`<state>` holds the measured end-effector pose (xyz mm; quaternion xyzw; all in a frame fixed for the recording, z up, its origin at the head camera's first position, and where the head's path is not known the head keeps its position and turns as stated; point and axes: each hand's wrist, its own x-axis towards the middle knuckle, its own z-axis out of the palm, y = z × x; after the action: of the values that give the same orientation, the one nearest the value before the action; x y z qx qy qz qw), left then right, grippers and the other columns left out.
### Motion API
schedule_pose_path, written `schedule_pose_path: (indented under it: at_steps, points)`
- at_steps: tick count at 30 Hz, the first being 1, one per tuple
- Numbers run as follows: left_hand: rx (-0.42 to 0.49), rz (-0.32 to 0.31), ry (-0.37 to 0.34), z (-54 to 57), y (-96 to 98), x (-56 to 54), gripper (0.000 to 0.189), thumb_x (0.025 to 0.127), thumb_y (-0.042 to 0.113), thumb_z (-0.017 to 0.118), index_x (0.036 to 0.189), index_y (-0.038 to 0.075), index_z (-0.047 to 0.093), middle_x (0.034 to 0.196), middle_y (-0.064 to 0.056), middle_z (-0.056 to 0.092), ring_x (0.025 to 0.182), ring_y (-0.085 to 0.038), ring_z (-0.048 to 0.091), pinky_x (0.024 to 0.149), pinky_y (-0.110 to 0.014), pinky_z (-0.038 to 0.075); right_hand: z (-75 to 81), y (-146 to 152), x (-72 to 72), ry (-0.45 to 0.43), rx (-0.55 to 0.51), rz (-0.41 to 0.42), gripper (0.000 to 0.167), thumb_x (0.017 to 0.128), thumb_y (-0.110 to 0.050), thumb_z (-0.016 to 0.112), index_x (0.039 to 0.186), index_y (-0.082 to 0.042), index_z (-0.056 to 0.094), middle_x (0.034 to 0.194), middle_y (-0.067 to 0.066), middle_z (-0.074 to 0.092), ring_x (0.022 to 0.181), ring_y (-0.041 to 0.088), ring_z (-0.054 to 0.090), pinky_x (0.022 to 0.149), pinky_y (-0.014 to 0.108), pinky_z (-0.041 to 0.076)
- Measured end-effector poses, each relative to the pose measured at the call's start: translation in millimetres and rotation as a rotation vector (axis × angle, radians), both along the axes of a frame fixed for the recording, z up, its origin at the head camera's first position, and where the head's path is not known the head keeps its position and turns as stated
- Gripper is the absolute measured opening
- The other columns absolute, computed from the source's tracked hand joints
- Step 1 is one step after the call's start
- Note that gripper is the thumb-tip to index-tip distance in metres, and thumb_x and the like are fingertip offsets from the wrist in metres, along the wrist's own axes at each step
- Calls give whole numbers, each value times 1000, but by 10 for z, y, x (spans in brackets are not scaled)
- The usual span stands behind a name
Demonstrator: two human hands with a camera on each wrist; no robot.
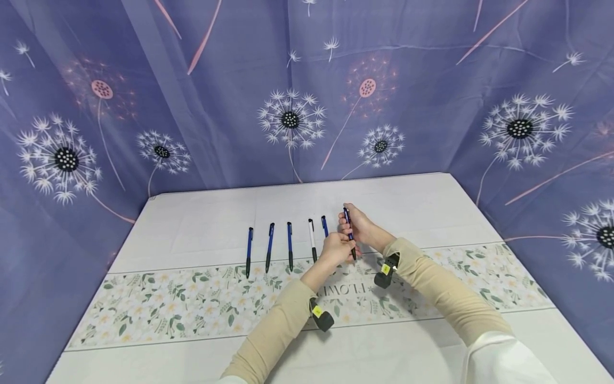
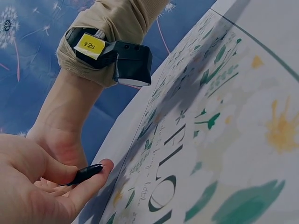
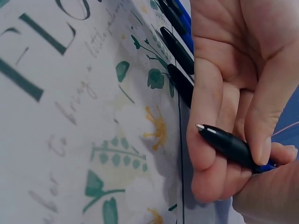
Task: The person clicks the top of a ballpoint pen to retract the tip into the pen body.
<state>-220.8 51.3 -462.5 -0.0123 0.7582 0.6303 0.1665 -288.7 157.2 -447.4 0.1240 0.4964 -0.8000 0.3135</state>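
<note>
Both hands hold one blue ballpoint pen (image 1: pixel 348 223) above the right half of the table, its black grip end pointing down toward the person. My right hand (image 1: pixel 361 226) grips the blue upper part, with the thumb up by the clicker end. Lower down, my left hand (image 1: pixel 337 248) pinches the black grip between thumb and fingers. The pen's tip (image 3: pixel 201 127) shows past the left fingers in the right wrist view. Left of the hands lies a row of pens: a blue pen (image 1: pixel 324 226) partly hidden by the left hand, a white pen (image 1: pixel 312 239), and more blue pens (image 1: pixel 290 245).
The table (image 1: pixel 201 224) has a white cover with a floral printed band (image 1: pixel 192 304) across it. Purple curtains (image 1: pixel 230 106) with dandelion prints stand behind and at both sides. Each wrist carries a black camera (image 1: pixel 322 317).
</note>
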Motion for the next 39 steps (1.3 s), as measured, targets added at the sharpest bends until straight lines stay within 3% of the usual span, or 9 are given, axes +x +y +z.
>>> schedule_pose_path:
  at_steps: [11,20,34,39]
  points:
    - [39,-3,-24,-4,-6,-20,22,95,2,56,111,-12,62,91,-20,72,80,-26,73,69,-27,61,-15,8,-23,16,-39,23,47,104,-34,21,63,-17,37,49,-11,28,41,2,21,36,14,18]
    - [52,-21,-36,-7,-28,-5,21,95,2,56,110,-12,63,91,-20,72,81,-26,73,69,-28,61,-13,-12,4,7,-39,21,46,103,-33,21,63,-17,37,48,-12,25,48,4,12,42,16,11]
    - [57,-26,-50,18,-41,-17,21,95,1,56,110,-11,64,92,-20,72,81,-25,73,70,-29,61,45,-11,19,13,-69,35,47,103,-32,23,63,-16,40,48,-11,27,48,3,12,41,17,10]
    - [55,-24,-46,12,-42,-20,19,94,0,56,108,-12,63,92,-21,72,81,-26,73,69,-30,62,33,1,5,25,-85,64,46,101,-31,21,63,-17,41,47,-12,29,41,2,19,38,16,14]
